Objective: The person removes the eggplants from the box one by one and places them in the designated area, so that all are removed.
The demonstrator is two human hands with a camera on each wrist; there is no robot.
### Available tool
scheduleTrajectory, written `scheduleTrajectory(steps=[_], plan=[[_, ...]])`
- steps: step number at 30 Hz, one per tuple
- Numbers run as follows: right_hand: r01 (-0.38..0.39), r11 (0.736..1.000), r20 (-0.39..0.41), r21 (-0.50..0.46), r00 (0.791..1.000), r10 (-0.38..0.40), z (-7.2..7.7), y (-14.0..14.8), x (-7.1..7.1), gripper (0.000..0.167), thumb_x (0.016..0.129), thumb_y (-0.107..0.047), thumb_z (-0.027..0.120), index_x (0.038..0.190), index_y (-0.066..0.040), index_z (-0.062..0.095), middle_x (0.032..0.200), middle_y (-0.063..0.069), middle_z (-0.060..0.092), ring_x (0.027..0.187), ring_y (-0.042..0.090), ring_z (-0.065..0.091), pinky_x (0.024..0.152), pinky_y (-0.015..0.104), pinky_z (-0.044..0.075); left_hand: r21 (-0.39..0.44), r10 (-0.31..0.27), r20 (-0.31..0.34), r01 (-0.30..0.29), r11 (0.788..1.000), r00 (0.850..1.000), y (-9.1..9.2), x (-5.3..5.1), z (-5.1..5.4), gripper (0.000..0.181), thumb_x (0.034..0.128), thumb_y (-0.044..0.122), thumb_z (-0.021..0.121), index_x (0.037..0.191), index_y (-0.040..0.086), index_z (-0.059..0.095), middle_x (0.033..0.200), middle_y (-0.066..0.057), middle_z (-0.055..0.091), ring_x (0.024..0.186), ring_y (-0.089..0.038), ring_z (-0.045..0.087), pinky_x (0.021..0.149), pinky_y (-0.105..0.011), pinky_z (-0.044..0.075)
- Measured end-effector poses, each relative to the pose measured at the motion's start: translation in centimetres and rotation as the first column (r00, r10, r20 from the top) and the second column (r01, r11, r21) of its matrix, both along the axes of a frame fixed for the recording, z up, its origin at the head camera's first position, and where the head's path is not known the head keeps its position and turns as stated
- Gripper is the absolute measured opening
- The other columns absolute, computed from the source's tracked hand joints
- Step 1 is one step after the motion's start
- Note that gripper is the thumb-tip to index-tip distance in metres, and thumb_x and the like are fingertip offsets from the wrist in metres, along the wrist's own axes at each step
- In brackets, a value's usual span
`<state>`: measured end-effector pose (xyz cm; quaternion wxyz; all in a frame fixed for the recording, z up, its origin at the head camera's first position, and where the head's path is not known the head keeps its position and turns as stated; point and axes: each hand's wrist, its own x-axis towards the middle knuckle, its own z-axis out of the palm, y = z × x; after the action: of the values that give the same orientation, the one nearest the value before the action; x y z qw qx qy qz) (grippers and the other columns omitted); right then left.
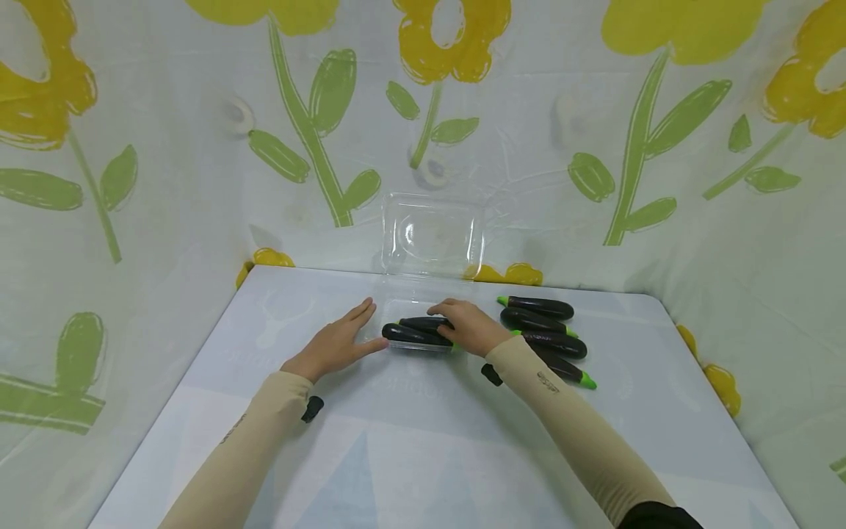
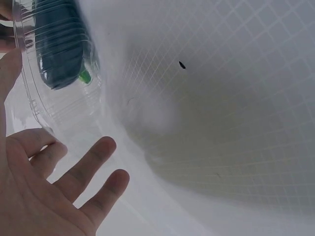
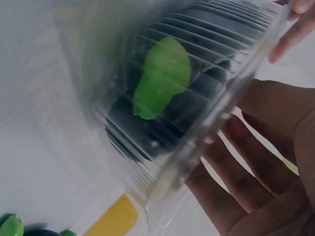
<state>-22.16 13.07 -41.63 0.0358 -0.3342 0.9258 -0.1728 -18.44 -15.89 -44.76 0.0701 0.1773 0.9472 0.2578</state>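
Note:
A clear plastic clamshell box [image 1: 419,349] sits on the table with dark eggplants inside; two show, a front eggplant [image 1: 411,335] and one behind [image 1: 419,323]. Its transparent lid [image 1: 432,239] stands raised at the back. My left hand [image 1: 333,345] is spread at the box's left side, thumb by the front corner; the left wrist view shows its fingers apart around the rim. Over the right end of the box reaches my right hand [image 1: 472,327], touching the eggplants. In the right wrist view its fingers look loosely extended beside the rim, and a green stem cap [image 3: 165,78] shows through the wall.
Several more eggplants [image 1: 537,320] with green stems lie in a loose column to the right of the box, partly under the right forearm. A flower-printed curtain [image 1: 515,147] hangs behind the white table [image 1: 370,455] and along its sides.

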Motion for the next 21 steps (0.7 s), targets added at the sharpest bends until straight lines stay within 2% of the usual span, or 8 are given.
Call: scheduleTrajectory(steps=[6,21], plan=[[-0.008,0.999,-0.009,0.039,1.0,0.009,-0.6,-0.3,-0.6,0.037,0.094,-0.008,0.072,0.13,-0.007,0.067,0.128,0.009,0.067,0.119,0.025,0.063,0.103,0.037,0.05,0.001,-0.001,-0.003,0.001,1.0,1.0,0.0,0.0,0.0,0.094,0.0938,0.064,0.06,0.162,0.011,0.024,0.169,-0.002,0.016,0.151,-0.032,0.027,0.119,-0.055,0.028],[0.02,0.994,0.029,0.112,0.999,-0.024,-0.6,-0.8,-1.6,0.039,0.095,-0.017,0.074,0.132,-0.007,0.067,0.13,0.01,0.065,0.121,0.026,0.062,0.105,0.039,0.049,0.001,0.004,0.008,-0.004,1.0,1.0,0.0,-0.2,0.1,0.095,0.0925,0.067,0.059,0.163,0.013,0.023,0.169,-0.001,0.016,0.151,-0.031,0.026,0.119,-0.055,0.028]])
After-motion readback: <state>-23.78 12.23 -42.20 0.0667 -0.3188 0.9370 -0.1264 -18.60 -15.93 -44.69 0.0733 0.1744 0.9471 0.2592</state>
